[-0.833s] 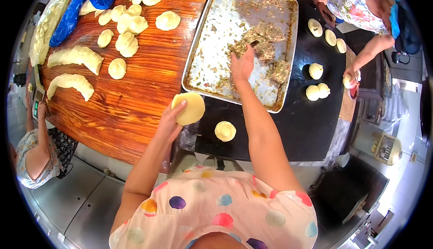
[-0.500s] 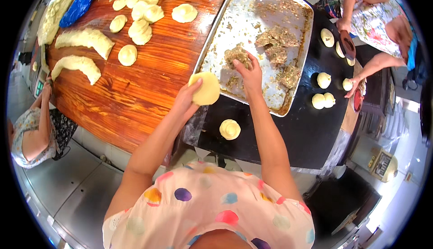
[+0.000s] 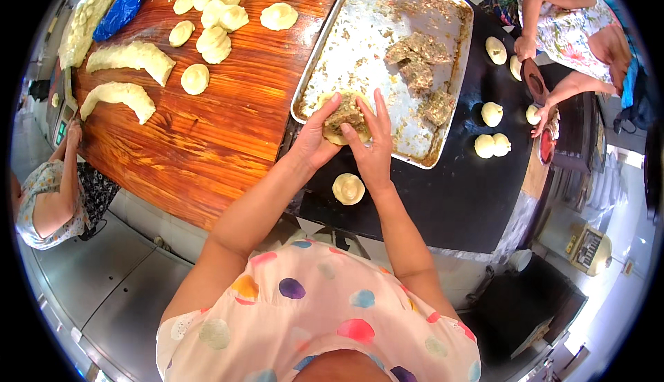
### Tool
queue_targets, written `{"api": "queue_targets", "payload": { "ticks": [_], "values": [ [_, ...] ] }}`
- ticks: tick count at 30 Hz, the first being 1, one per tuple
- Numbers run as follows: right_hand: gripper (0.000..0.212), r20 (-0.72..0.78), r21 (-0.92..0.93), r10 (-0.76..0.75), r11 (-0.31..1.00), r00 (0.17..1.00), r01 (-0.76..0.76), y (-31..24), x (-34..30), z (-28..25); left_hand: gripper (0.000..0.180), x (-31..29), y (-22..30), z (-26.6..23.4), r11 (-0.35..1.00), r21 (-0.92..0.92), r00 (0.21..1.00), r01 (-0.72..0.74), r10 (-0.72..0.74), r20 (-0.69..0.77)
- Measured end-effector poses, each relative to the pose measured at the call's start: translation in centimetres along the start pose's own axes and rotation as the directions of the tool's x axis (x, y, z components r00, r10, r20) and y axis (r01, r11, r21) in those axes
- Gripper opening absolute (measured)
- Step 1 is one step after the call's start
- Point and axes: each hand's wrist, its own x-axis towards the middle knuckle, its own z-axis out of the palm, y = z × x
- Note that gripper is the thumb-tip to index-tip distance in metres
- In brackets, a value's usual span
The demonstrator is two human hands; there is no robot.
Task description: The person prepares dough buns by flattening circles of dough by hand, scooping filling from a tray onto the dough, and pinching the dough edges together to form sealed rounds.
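A flat round of dough lies in my left hand, which cups it from below with the thumb along its edge. On the dough sits a lump of brown, grainy filling. My right hand presses this lump with its thumb, while its fingers reach up along the far right side. Both hands are over the near left corner of a metal tray holding more filling. Just below them, a closed dough ball with a swirled top rests on the black table.
Dough pieces and two thick dough strips lie on the wooden table, near blue plastic. At right, a co-worker's hand is by dough balls; the other holds a brown paddle-like tool. Another person stands left.
My right hand has brought filling from the tray onto the dough round. My left hand has moved right and turned the dough up beneath it; the hands now meet.
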Motion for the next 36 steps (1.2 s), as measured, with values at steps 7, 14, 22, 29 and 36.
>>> {"api": "queue_targets", "payload": {
  "ticks": [7, 14, 22, 29, 36],
  "values": [
    [0.052, -0.149, 0.604, 0.226, 0.792, 0.963, -0.093, -1.7, -0.5, -1.3, 0.034, -1.4, -1.0, 3.7, 0.997, -0.039, 0.998, 0.066, -0.066, -0.004],
    [0.052, -0.121, 0.945, 0.532, 0.319, 0.838, -0.066, -3.9, -0.2, -1.2, 0.033, -2.1, -4.4, 6.2, 1.0, -0.004, 0.994, -0.012, 0.013, 0.106],
    [0.033, -0.272, 0.835, 0.476, 0.549, 0.836, -0.04, -4.2, -1.8, -3.1, 0.028, -3.5, -7.4, 6.5, 0.978, 0.162, 0.991, -0.132, 0.131, 0.015],
    [0.038, -0.192, 0.866, 0.556, 0.484, 0.809, -0.127, -3.6, -2.8, -4.1, 0.05, -2.9, -8.1, 5.5, 0.998, -0.013, 0.977, 0.06, -0.056, 0.207],
    [0.027, -0.371, 0.837, 0.523, 0.546, 0.767, 0.033, -5.3, -2.8, -3.2, 0.02, -3.6, -9.2, 6.1, 0.978, 0.12, 0.983, -0.169, 0.158, 0.092]
  ]
}}
